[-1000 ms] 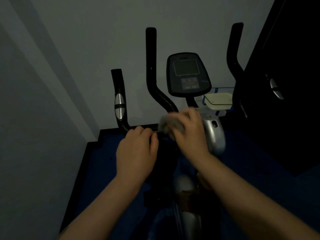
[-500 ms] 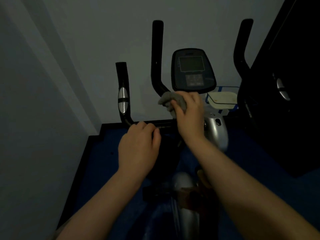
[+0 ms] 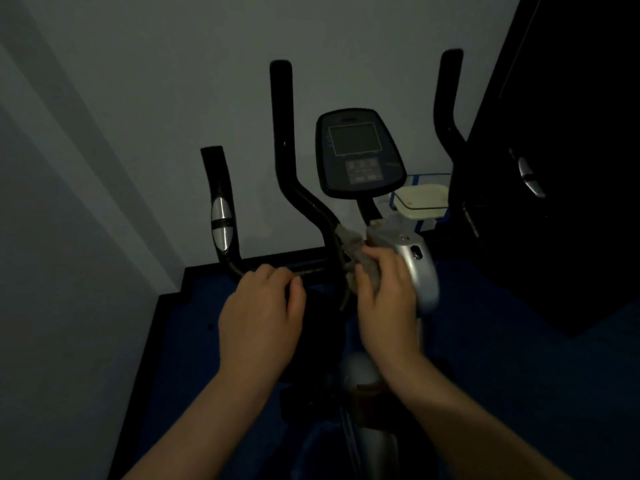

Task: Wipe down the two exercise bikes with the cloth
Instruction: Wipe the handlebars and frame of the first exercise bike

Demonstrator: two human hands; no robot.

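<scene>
Room: dim space with a pale grey wall (image 3: 173, 98) ahead and at left; a black skirting strip (image 3: 277, 261) runs along its foot, stepping at the left corner.
Floor: dark blue floor surface (image 3: 502, 323), its open stretches lying left of the bike below the skirting step and right of the bike toward the cabinet.
Right edge: tall black cabinet-like mass (image 3: 571, 168) closing the right side; what it is cannot be told in the dark.
Bike: black and silver exercise bike (image 3: 420, 271) in the middle, its long axis running from the bottom edge of the view toward the wall, the front pointing at the wall.
Handlebars: three black upright bar ends; the left grip (image 3: 221, 209) carries a silver sensor pad, the centre bar (image 3: 282, 133) rises tallest, the right bar (image 3: 448, 105) stands against the dark mass.
Console: black oval display console (image 3: 356, 152) on a stem, tilted back toward the viewer, screen dark.
Tray: cream shallow tray (image 3: 420, 199) just right of the console stem, near the wall.
Left hand (image 3: 261, 317): fingers curled over the black horizontal handlebar tube (image 3: 311, 270), gripping it.
Right hand (image 3: 388, 299): fingers wrapped around the cloth, pressing it to the lower bend of the centre bar beside the silver housing.
Cloth: crumpled grey cloth (image 3: 351, 244), bunched between right hand and bar.
</scene>
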